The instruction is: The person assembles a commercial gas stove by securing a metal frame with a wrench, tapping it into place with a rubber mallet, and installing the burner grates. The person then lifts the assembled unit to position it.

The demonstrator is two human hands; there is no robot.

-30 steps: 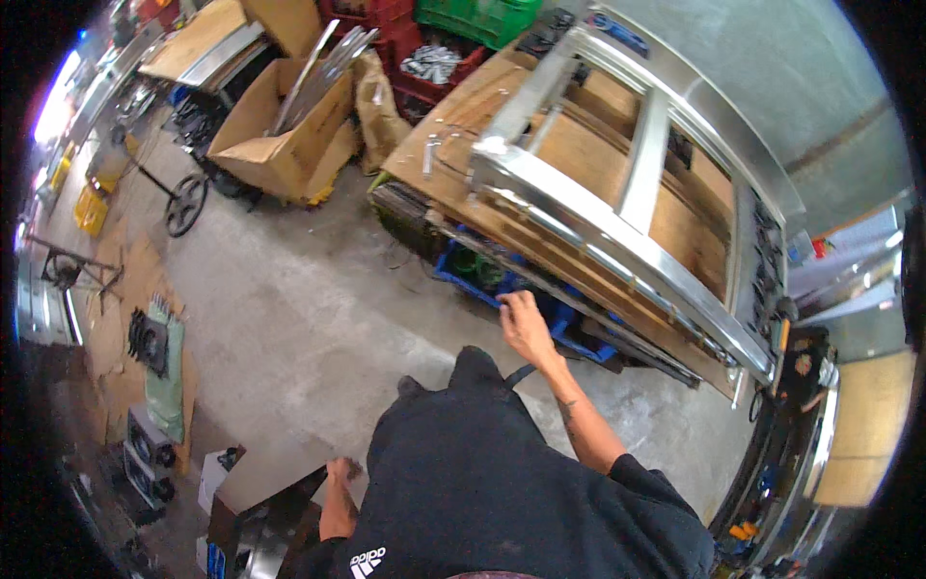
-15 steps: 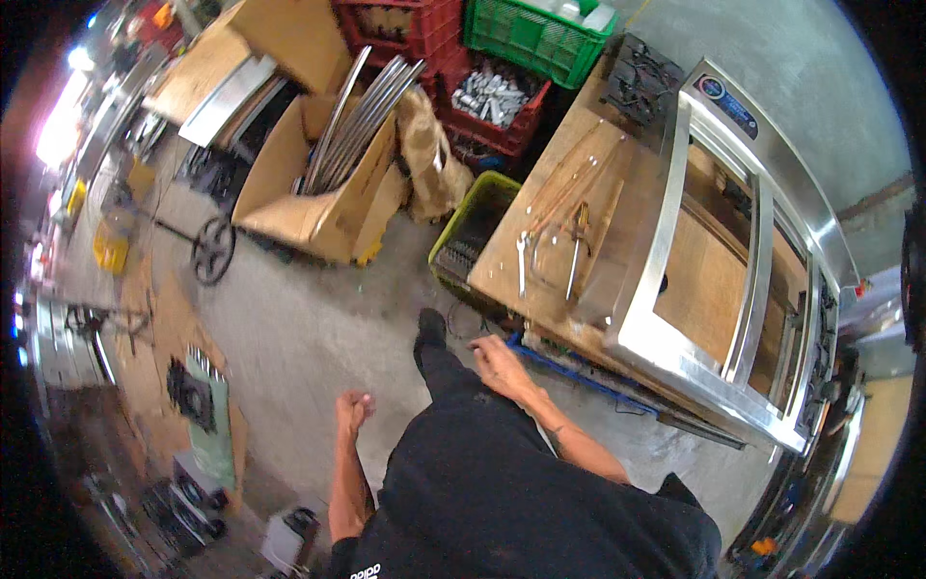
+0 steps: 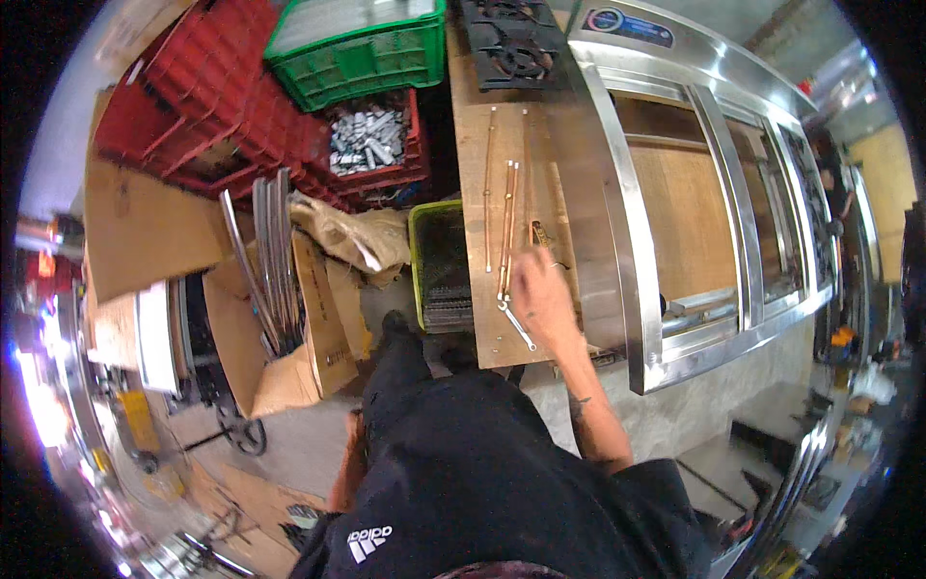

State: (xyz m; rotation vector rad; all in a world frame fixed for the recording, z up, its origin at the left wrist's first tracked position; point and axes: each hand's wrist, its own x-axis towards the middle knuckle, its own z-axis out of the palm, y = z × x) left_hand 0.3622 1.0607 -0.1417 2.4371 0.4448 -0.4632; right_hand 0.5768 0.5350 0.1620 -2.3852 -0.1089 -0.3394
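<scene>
The right hand (image 3: 542, 289) is over the wooden table (image 3: 480, 333), with its fingers bent down. The picture is blurry there, so I cannot tell if its grip is loose or closed on something. A silver wrench (image 3: 519, 325) lies on the table just beside this hand, on its left. Thin gold-brown rods (image 3: 490, 193) lie farther up the table. The left hand (image 3: 355, 425) hangs low by the leg — partly hidden, so I cannot tell what its grip is like.

A big shiny metal frame (image 3: 733, 349) sits on the right part of the table, and a black grate (image 3: 516, 60) is at the far end. Left of the table is a yellow-green bin (image 3: 417, 261). Past it are a brown sack (image 3: 352, 232), a cardboard box (image 3: 328, 328) with long metal bars (image 3: 277, 256), and a green crate (image 3: 371, 72).
</scene>
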